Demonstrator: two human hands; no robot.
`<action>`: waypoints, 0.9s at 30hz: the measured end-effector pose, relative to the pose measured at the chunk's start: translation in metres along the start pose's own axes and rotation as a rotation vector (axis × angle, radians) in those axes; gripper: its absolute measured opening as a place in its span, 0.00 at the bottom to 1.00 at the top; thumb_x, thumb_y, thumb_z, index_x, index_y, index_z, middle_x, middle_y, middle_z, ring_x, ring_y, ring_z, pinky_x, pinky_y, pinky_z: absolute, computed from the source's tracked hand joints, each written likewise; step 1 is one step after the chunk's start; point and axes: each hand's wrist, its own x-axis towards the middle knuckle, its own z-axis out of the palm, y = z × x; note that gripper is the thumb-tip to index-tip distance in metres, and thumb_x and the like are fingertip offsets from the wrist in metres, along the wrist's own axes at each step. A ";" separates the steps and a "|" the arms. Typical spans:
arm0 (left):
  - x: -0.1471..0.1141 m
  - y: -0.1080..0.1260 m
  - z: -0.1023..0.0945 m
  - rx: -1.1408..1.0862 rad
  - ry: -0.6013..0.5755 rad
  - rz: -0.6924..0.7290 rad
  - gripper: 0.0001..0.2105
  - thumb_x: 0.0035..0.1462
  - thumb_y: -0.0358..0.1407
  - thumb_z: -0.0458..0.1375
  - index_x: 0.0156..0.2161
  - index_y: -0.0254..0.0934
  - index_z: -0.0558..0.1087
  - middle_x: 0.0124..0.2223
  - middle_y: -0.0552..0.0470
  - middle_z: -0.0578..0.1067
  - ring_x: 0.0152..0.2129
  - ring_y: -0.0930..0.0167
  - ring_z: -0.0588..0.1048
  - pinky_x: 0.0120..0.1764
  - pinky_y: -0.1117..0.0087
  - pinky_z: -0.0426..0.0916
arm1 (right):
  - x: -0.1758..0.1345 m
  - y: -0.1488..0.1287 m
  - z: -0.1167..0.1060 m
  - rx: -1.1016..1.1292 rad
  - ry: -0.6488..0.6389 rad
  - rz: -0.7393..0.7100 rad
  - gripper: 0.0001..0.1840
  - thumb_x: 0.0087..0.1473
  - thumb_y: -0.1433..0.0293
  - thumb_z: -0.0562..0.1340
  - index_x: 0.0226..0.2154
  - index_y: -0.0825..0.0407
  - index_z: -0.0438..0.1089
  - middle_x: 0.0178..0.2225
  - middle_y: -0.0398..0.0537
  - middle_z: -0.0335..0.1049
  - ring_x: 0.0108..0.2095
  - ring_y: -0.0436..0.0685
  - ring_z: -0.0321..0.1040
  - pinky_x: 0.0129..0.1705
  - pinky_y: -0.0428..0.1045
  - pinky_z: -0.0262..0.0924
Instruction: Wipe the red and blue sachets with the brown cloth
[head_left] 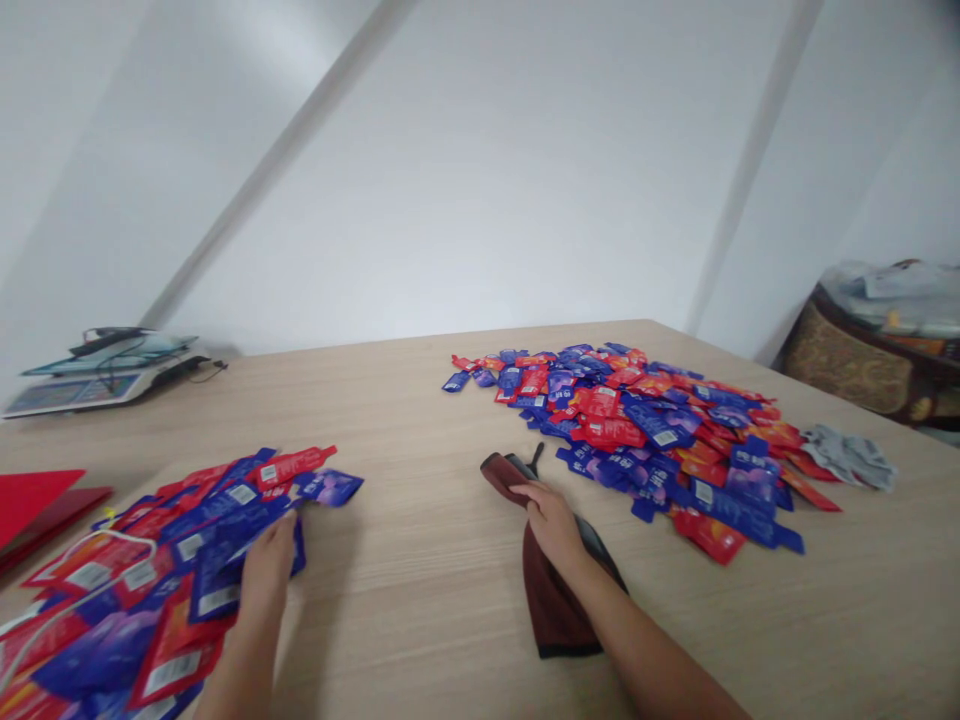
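Observation:
My left hand [268, 560] is at the right side of the near-left pile, closed on a blue packet [217, 570] with a white barcode label. Red and blue packets lie under and around it; one red packet [296, 465] and a purple-blue one [330, 487] poke out at the pile's edge. Farther right, my right hand [551, 520] grips a dark red-brown, black-edged fabric item [551, 610] with a folded upper end and a small black loop. Its exact kind does not show. The fingertips of both hands are partly hidden.
A large heap of red and blue packets [600, 400] spreads over the table's right side, with a grey crumpled cloth [851, 455] beside it. At the back left stands a scale [82, 393] with things on top. A red folder-like object [37, 500] lies left; a patterned chair [847, 350] stands right.

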 end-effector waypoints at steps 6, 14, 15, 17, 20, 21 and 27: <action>-0.017 0.008 0.007 -0.622 -0.084 -0.295 0.08 0.43 0.38 0.53 0.25 0.35 0.68 0.20 0.53 0.72 0.20 0.69 0.73 0.29 0.66 0.71 | 0.000 -0.001 -0.003 0.043 0.018 0.015 0.25 0.47 0.78 0.48 0.43 0.48 0.72 0.45 0.44 0.71 0.48 0.54 0.65 0.54 0.51 0.55; -0.078 0.049 0.067 -0.451 -0.540 -0.057 0.20 0.39 0.53 0.56 0.24 0.34 0.68 0.20 0.53 0.71 0.16 0.71 0.70 0.23 0.69 0.66 | 0.007 0.013 -0.025 -0.382 0.080 0.262 0.31 0.55 0.70 0.49 0.62 0.57 0.46 0.56 0.61 0.58 0.48 0.62 0.67 0.47 0.54 0.60; -0.085 0.055 0.075 -0.431 -0.606 -0.029 0.20 0.39 0.53 0.55 0.24 0.34 0.68 0.20 0.52 0.71 0.17 0.71 0.70 0.23 0.69 0.66 | 0.009 0.016 -0.027 -0.462 0.064 0.300 0.30 0.57 0.68 0.49 0.61 0.59 0.48 0.56 0.65 0.58 0.46 0.64 0.67 0.46 0.54 0.60; -0.098 0.066 0.091 -0.412 -0.689 0.021 0.20 0.42 0.53 0.53 0.25 0.35 0.69 0.21 0.52 0.72 0.17 0.70 0.71 0.23 0.69 0.66 | 0.016 0.021 -0.031 -0.573 0.005 0.351 0.28 0.58 0.64 0.48 0.58 0.61 0.54 0.54 0.68 0.60 0.44 0.66 0.69 0.43 0.56 0.61; -0.117 0.079 0.114 -0.405 -0.759 0.060 0.19 0.45 0.52 0.51 0.25 0.36 0.68 0.21 0.52 0.72 0.17 0.70 0.71 0.23 0.69 0.66 | 0.028 0.024 -0.034 -0.623 -0.089 0.367 0.27 0.59 0.61 0.48 0.54 0.62 0.58 0.51 0.70 0.62 0.44 0.67 0.69 0.43 0.58 0.61; -0.123 0.082 0.120 -0.407 -0.773 0.068 0.18 0.46 0.51 0.50 0.25 0.36 0.68 0.21 0.52 0.72 0.18 0.70 0.71 0.23 0.69 0.66 | 0.032 0.024 -0.035 -0.626 -0.111 0.367 0.26 0.59 0.62 0.49 0.53 0.62 0.59 0.50 0.70 0.63 0.44 0.67 0.69 0.44 0.58 0.60; -0.147 0.082 0.139 -0.384 -0.725 0.130 0.18 0.53 0.49 0.46 0.30 0.36 0.68 0.28 0.47 0.75 0.25 0.67 0.74 0.26 0.68 0.68 | 0.030 0.002 -0.031 -0.524 -0.191 0.184 0.22 0.59 0.64 0.49 0.51 0.58 0.64 0.48 0.68 0.67 0.45 0.67 0.69 0.46 0.60 0.59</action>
